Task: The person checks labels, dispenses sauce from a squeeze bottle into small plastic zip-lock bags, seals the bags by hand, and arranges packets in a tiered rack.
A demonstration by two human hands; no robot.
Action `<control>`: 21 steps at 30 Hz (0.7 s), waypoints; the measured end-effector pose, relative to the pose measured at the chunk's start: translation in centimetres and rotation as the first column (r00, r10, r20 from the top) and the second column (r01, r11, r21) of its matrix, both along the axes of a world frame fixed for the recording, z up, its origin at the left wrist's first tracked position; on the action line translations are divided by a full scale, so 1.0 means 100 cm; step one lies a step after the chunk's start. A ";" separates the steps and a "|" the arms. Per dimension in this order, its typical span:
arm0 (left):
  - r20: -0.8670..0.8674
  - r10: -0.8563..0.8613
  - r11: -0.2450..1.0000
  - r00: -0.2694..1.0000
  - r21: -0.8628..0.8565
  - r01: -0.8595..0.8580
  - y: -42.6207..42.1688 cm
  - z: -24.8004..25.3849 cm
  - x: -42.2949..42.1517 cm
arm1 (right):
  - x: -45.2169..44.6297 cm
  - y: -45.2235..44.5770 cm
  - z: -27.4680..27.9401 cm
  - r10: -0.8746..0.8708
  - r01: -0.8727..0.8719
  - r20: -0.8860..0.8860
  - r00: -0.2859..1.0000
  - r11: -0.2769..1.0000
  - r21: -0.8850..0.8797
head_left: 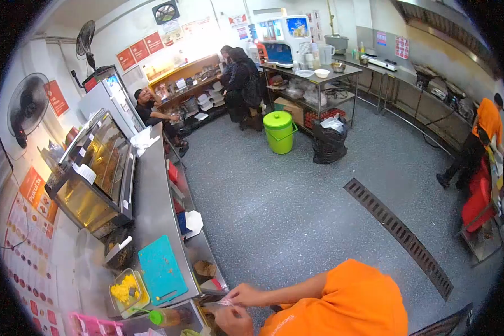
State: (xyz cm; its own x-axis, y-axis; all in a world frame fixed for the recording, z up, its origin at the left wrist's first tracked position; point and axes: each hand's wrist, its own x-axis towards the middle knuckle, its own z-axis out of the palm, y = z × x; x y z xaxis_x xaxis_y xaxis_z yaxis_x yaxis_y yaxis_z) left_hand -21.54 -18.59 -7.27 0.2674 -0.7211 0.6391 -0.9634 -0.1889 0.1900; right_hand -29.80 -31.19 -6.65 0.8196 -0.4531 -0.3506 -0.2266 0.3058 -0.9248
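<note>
Both hands are close together at the bottom, by the steel counter's corner [196, 302]. My right hand [245, 294], the upper one, has its fingers closed on a small pinkish-white item [225, 302]. Just below, my left hand [234, 321] is bent beside the same item; its fingertips are too hidden to read. To the left lie a teal cutting board [162, 267] with food crumbs and a clear tub of yellow food [126, 290]. A bottle with a green lid [157, 317] rests on its side near a pink rack [95, 325].
A glass display case [95, 179] stands on the long counter [151, 196]. Across the floor are a green bin [279, 133], a black bag [329, 143] and a floor drain [397, 235]. People are at the back, and a person in orange [487, 120] bends at the right.
</note>
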 end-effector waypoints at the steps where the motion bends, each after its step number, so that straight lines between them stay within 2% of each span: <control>1: -0.096 -0.076 0.984 0.992 -0.169 0.059 0.006 0.040 -0.001 | 0.019 0.003 -0.001 0.084 -0.083 -0.009 0.996 0.995 0.049; 2: -0.098 -0.059 0.986 0.993 -0.163 0.042 0.008 0.040 0.010 | 0.031 0.008 -0.004 0.101 -0.100 -0.010 0.995 0.993 0.055; 3: -0.424 0.008 0.925 0.906 -0.341 -0.168 0.017 0.034 0.023 | 0.041 0.013 0.003 0.131 -0.150 0.123 0.984 0.975 0.164; 4: -0.759 -0.102 0.903 0.643 -0.342 -0.260 0.033 0.027 0.042 | 0.050 0.021 0.013 0.169 -0.237 0.244 0.955 0.930 0.280; 5: -0.931 -0.233 0.839 0.280 -0.338 -0.426 0.052 0.021 0.061 | 0.054 0.019 0.037 0.275 -0.325 0.216 0.937 0.914 0.245; 6: -0.877 -0.424 0.854 -0.225 -0.305 -0.421 0.079 0.015 0.084 | 0.066 0.021 0.039 0.383 -0.418 0.193 0.903 0.886 0.198; 7: -0.906 -0.406 0.871 -0.120 -0.344 -0.350 0.099 0.008 0.090 | 0.073 0.025 0.053 0.441 -0.453 0.107 0.891 0.879 0.146; 8: -0.944 -0.284 0.911 0.167 -0.320 -0.260 0.114 0.003 0.098 | 0.086 0.029 0.049 0.480 -0.480 0.014 0.877 0.875 0.066; 9: -0.926 -0.315 0.908 0.206 -0.358 -0.219 0.124 0.014 0.105 | 0.100 0.035 0.051 0.500 -0.500 -0.022 0.866 0.866 0.013; 10: -0.932 -0.251 0.919 0.263 -0.315 -0.239 0.132 0.024 0.110 | 0.110 0.041 0.041 0.483 -0.481 0.004 0.876 0.873 0.080; 11: -0.917 -0.192 0.890 0.350 -0.313 -0.332 0.136 0.023 0.117 | 0.127 0.049 0.032 0.448 -0.446 0.016 0.894 0.885 0.132; 12: -0.897 -0.029 0.879 0.442 -0.233 -0.416 0.145 0.026 0.123 | 0.146 0.063 0.030 0.525 -0.520 0.003 0.851 0.843 0.139; 13: -0.852 0.128 0.866 0.507 -0.152 -0.476 0.150 0.033 0.131 | 0.160 0.074 0.029 0.519 -0.509 -0.018 0.855 0.845 0.163; 14: -0.858 0.144 0.851 0.492 -0.147 -0.505 0.152 0.043 0.139 | 0.170 0.083 0.028 0.491 -0.477 -0.039 0.870 0.859 0.185; 15: -0.616 0.317 0.885 0.721 -0.082 -0.458 0.155 0.057 0.142 | 0.181 0.097 0.025 0.509 -0.494 -0.074 0.858 0.856 0.155; 16: -0.278 0.404 0.907 0.872 -0.004 -0.422 0.156 0.068 0.149 | 0.195 0.103 0.020 0.518 -0.502 -0.080 0.852 0.851 0.155; 17: -0.178 0.426 0.898 0.887 0.202 -0.390 0.160 0.083 0.149 | 0.206 0.109 0.019 0.547 -0.538 -0.048 0.836 0.834 0.124; 18: -0.184 0.442 0.891 0.878 0.209 -0.404 0.164 0.070 0.154 | 0.215 0.115 0.016 0.576 -0.572 -0.016 0.818 0.815 0.094; 20: -0.137 0.514 0.821 0.847 0.364 -0.440 0.172 0.026 0.160 | 0.228 0.123 0.005 0.639 -0.625 -0.043 0.768 0.763 0.163; 21: -0.143 0.547 0.803 0.825 0.369 -0.468 0.173 0.019 0.161 | 0.232 0.127 -0.005 0.585 -0.571 0.034 0.810 0.775 0.269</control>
State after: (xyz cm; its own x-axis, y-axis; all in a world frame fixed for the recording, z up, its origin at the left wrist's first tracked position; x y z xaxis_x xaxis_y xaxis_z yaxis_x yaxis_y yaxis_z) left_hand -5.39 -1.29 -5.33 0.7604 -0.5849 0.2823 -0.6464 -0.7234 0.2424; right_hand -6.64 -18.49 -7.11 0.8769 0.2116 -0.4316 -0.4796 0.3244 -0.8153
